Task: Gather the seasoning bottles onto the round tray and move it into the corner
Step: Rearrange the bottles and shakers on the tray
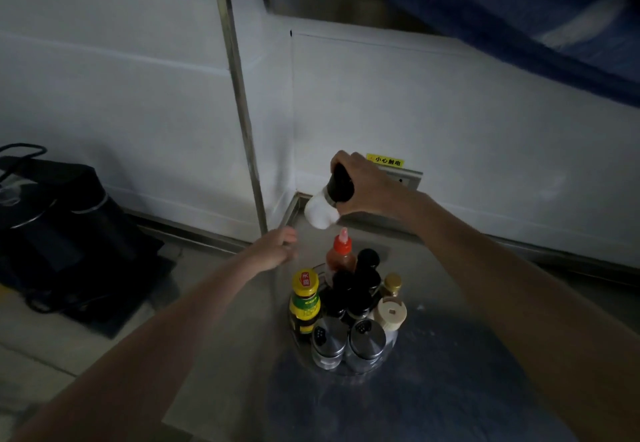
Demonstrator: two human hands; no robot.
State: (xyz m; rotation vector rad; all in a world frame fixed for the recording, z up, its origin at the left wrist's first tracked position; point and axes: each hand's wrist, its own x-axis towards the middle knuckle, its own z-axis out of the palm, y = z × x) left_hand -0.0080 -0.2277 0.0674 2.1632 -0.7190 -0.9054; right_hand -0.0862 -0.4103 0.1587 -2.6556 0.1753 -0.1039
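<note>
Right hand [363, 185] grips white bottle [323, 208] by its black cap, above the crowded round tray [294, 348], seeking a gap. Left hand [273, 251] relaxed, empty, near worktop's back-left edge.

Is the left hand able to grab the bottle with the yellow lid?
Probably yes. The left hand is open and holds nothing, and the bottle with the yellow lid stands at the tray's left edge with nothing between them.

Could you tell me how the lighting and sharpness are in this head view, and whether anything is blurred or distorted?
Head view: dim overall, with the black appliance at left almost lost in shadow; the left hand is motion-blurred; the right hand and its white shaker read fairly clearly; the wide angle bends the wall lines; the steel counter carries a soft sheen.
</note>
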